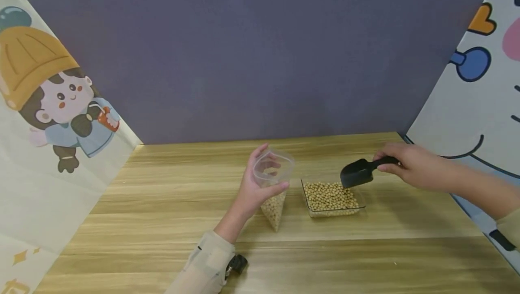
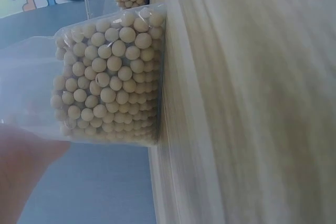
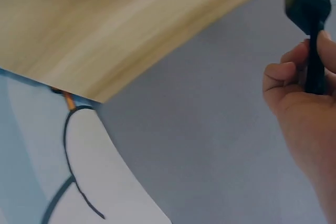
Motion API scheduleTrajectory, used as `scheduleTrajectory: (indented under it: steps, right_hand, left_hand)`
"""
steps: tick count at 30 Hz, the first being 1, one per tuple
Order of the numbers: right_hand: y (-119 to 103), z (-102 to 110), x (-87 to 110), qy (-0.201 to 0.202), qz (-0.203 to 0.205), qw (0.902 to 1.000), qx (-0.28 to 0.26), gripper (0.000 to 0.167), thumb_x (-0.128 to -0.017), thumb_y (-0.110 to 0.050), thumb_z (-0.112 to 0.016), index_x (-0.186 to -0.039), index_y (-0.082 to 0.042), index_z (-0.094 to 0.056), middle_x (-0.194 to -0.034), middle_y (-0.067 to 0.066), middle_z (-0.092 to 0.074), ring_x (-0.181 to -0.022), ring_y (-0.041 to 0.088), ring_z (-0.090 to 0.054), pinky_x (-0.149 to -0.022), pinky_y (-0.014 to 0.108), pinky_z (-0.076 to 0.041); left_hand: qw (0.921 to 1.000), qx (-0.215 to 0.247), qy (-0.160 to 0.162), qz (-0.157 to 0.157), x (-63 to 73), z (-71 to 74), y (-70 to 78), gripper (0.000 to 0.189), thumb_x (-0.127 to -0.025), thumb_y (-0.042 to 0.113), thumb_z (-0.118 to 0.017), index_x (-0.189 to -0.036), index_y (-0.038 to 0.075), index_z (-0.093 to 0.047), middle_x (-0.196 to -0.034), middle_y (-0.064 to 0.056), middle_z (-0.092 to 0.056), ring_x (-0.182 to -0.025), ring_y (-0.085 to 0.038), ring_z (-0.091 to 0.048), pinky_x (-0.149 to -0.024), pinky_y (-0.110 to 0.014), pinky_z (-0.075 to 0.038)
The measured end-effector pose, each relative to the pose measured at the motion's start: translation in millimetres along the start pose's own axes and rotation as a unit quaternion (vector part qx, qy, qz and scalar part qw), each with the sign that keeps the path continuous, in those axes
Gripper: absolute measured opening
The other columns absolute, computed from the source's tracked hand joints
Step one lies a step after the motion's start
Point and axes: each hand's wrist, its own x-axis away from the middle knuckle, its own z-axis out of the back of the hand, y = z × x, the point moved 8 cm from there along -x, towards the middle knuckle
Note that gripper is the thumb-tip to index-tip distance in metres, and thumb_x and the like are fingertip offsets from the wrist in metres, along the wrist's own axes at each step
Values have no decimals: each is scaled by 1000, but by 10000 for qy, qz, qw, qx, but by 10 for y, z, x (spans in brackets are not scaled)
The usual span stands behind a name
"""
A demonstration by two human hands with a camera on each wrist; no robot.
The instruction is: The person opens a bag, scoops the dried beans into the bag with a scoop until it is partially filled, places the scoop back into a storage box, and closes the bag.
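Observation:
My left hand grips a clear plastic bag near its top, thumb in front and fingers behind, with the mouth held wide. Round pale soybeans fill the bag's lower part, which stands on the table in the left wrist view. My right hand grips the handle of a black scoop, also seen in the right wrist view. The scoop's blade hangs over the back right part of a clear rectangular container, which holds more soybeans. The container stands to the right of the bag.
The wood-grain table meets a grey-blue back wall. Panels with cartoon prints stand at the left and right edges. A small black device sits at my left wrist.

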Motion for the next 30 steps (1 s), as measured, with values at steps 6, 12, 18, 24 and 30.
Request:
scheduleTrajectory:
  steps: [6, 12, 18, 24, 30]
  right_hand:
    - [11, -185, 33, 115, 432, 9990, 66, 17, -97, -13, -75, -114, -11, -73, -107, -4, -71, -90, 9, -65, -66, 28, -53]
    - [-27, -230, 45, 401, 483, 9976, 294, 19, -95, -15, -78, -114, -13, -75, -107, -4, -72, -88, 11, -67, -63, 26, -50]
    - [-114, -234, 12, 390, 565, 9969, 382, 22, -96, -16, -78, -117, -10, -76, -109, 0, -72, -89, 16, -70, -66, 31, -55]
    - [-212, -239, -35, 430, 810, 9943, 548, 21, -93, -14, -79, -113, -8, -77, -104, -1, -71, -83, 11, -67, -63, 28, -54]
    - [-141, -350, -59, 303, 580, 9978, 72, 20, -95, -13, -78, -115, -9, -77, -106, -1, -71, -88, 12, -67, -66, 30, -55]
  left_hand:
    - [10000, 39, 6, -86, -5, -18, 10, 104, -76, 7, -90, -162, 18, -34, -149, -34, -45, -135, -64, -42, -118, -73, -42]
    - [10000, 5, 26, -28, 0, -28, -1, 102, -76, 3, -87, -162, 18, -34, -148, -30, -47, -135, -60, -44, -119, -72, -41]
    - [10000, 63, -6, -37, 0, -37, 2, 103, -76, 7, -89, -162, 16, -34, -149, -36, -43, -135, -57, -46, -119, -73, -39]
    - [9999, 120, -44, -70, 0, -41, 4, 104, -76, 13, -92, -162, 15, -33, -150, -39, -41, -135, -61, -44, -118, -76, -38]
    - [9999, 72, -58, -99, 0, -48, 17, 103, -77, 13, -91, -162, 16, -34, -146, -25, -49, -135, -60, -45, -118, -74, -40]
